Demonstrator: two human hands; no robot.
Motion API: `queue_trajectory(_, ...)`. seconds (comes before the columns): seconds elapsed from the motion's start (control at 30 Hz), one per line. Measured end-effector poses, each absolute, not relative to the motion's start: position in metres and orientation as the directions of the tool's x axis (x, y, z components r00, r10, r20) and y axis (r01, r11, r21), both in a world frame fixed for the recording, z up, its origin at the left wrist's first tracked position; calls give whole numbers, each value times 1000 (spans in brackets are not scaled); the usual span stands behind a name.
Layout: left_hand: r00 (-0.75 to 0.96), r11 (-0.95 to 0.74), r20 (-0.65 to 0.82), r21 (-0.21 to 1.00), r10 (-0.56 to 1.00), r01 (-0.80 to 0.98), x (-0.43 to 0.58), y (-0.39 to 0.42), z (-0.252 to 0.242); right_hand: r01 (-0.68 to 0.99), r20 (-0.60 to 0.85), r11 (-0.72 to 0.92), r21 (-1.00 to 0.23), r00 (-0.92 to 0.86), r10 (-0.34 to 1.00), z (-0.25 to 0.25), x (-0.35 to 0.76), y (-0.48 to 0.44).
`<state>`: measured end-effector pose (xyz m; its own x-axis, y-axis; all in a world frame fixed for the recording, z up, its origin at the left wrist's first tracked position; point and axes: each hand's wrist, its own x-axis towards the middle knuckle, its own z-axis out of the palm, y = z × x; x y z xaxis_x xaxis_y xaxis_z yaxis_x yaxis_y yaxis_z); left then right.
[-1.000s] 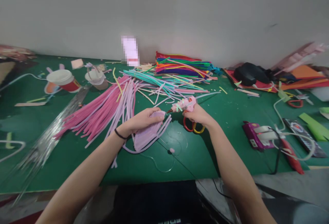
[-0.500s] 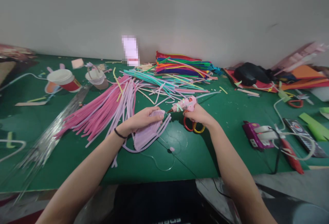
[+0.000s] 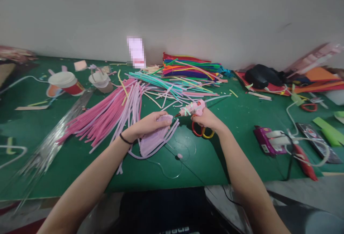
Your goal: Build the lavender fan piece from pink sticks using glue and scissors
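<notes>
A flat lilac piece made of pipe cleaners (image 3: 154,141) is held in my left hand (image 3: 151,123), the thumb lying over its upper edge. Long lilac strands trail from it along its right and lower sides. My right hand (image 3: 209,118) is closed around a pink glue gun (image 3: 195,108) with a clear glue stick out of its back. The gun's nozzle points left, close to the piece's top right corner; whether it touches I cannot tell. Just below the right hand lie scissors with a red and a yellow handle loop (image 3: 207,133), partly hidden by it.
Bundles of pink pipe cleaners (image 3: 99,119) and multicoloured ones (image 3: 190,70) lie behind my hands. Silvery wires (image 3: 57,133) and lidded cups (image 3: 64,80) are at left. On the right are a purple power adapter (image 3: 266,141) with cables, and a black bag (image 3: 262,77). Thin clear thread (image 3: 172,176) curls in front.
Almost nothing differs. Both hands, the lilac piece and the glue gun stay in the same places, with only a very slight shift of the whole view.
</notes>
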<state>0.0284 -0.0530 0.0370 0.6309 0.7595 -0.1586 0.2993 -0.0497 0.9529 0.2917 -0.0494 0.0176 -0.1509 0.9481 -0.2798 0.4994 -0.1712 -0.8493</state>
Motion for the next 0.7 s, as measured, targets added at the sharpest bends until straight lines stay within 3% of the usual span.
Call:
queue_trajectory(0.5, 611, -56, -173, 940, 773, 336, 27, -54, 38, 504, -295, -178, -845, -162, 942, 17, 295, -49)
queue_trajectory(0.6, 616, -33, -192, 942, 764, 334, 27, -54, 39, 465, -233, -150, -872, -126, 964, 21, 294, -49)
queue_trajectory(0.7, 615, -41, -174, 947, 769, 319, 27, -54, 39, 511, -79, -49, -858, -37, 996, 29, 299, -49)
